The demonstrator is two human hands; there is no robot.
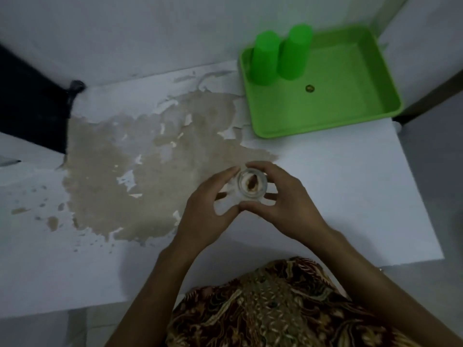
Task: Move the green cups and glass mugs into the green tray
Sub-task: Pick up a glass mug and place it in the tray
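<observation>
Glass mug [251, 187]: gripped by left hand [208, 211] and right hand [288, 206] (both curled round it).
Green cups [265, 61]: stood inverted in green tray [375, 71].

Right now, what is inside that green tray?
Two green cups, one beside the other, stand upside down at the green tray's far-left corner; a small dark spot marks the floor. Whatever lies under the cups is hidden.

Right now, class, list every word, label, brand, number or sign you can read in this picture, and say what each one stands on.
None can be read.
Green tray: a small dark round mark on its floor, too small and blurred to tell whether it is text.
Two green cups: plain, no print.
Glass mug held by both hands: no lettering visible.
Table: only peeling patches.
</observation>
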